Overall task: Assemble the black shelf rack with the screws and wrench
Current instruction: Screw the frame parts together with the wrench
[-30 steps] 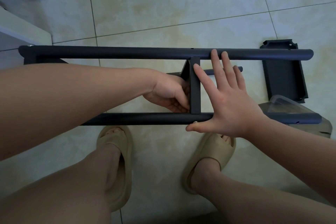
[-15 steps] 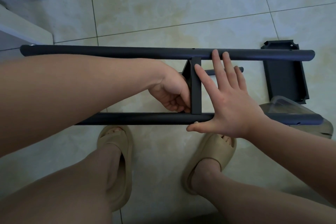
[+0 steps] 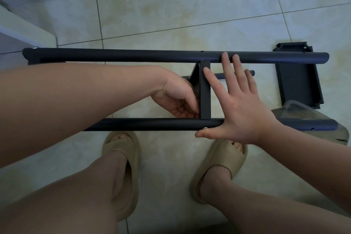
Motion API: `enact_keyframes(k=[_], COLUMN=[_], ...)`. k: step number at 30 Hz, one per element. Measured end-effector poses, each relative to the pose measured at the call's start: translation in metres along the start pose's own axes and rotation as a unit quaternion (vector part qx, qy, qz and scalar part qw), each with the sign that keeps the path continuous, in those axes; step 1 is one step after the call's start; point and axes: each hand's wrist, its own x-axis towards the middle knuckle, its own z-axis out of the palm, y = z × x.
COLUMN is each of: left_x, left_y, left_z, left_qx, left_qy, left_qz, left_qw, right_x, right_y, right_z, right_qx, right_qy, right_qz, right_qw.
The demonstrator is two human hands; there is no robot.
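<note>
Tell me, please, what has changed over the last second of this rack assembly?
Very little. The left hand shifted slightly, fingers curled at the cross panel; its forearm lifted, then settled. The right hand stayed spread flat across the rack frame; the frame and the loose shelf panel did not move.

We find the shelf panel point(image 3: 205, 91) between far tube point(image 3: 133, 56) and near tube point(image 3: 152, 124); a loose tray point(image 3: 298, 81) lies right, on the floor point(image 3: 171, 15).

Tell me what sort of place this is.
Probably a room in a home rather than a workshop: glossy beige floor tiles, the person's soft slippers, and a loose black panel of the rack lying straight on the floor.
</note>
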Motion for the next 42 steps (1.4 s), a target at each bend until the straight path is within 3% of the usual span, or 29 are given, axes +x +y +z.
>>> enact_keyframes(k=[15,20,25,42], left_x=[0.005,0.001,0.0,0.003], left_y=[-0.023,-0.012,0.005,0.012], left_z=[0.007,-0.001,-0.003,0.0], left_qx=[-0.078,-0.015,0.085,0.057], left_qy=[-0.025,-0.039,0.008,0.03], left_qz=[0.103,0.044,-0.02,-0.039], left_qw=[0.991,0.998,0.996,0.997], right_x=[0.0,0.0,0.0,0.0], right_y=[0.0,0.0,0.0,-0.001], right_z=[0.0,0.001,0.0,0.0], right_qx=[-0.003,-0.003,-0.006,-0.002], right_qy=[-0.002,0.002,0.002,0.0], right_qz=[-0.001,-0.003,-0.003,-0.001], right_qw=[1.0,1.0,1.0,1.0])
